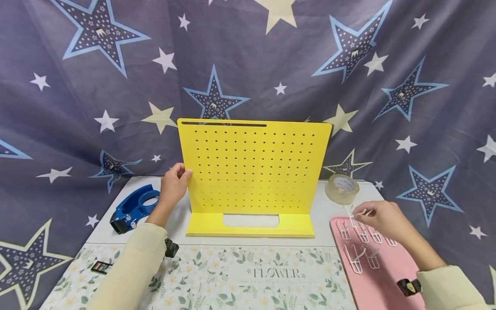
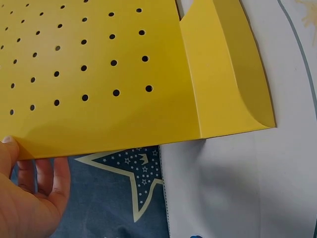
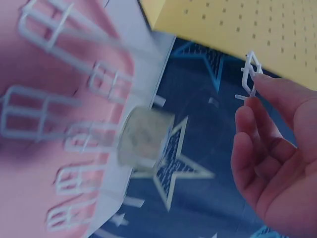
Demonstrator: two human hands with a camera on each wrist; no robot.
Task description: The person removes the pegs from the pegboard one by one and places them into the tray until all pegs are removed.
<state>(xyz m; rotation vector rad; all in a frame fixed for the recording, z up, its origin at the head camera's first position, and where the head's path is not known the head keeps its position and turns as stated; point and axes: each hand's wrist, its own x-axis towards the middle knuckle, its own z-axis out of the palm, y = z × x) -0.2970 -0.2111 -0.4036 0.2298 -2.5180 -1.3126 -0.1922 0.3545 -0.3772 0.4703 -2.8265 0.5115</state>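
A yellow pegboard (image 1: pixel 249 170) stands upright on its base on the table. My left hand (image 1: pixel 174 183) grips its left edge, thumb on the front and fingers behind, as the left wrist view also shows. My right hand (image 1: pixel 383 217) is raised above the far end of a pink tray (image 1: pixel 387 288). Between thumb and fingertips it pinches a small white wire hook (image 3: pixel 245 79), clear in the right wrist view. Several more white wire hooks (image 1: pixel 354 261) lie on the tray.
A roll of clear tape (image 1: pixel 337 196) lies behind the tray. Left of the pegboard is a blue tape dispenser (image 1: pixel 131 211). A small black object (image 1: pixel 101 267) rests near the left sleeve on the floral cloth (image 1: pixel 240 280). A starry curtain (image 1: pixel 248 51) hangs behind the table.
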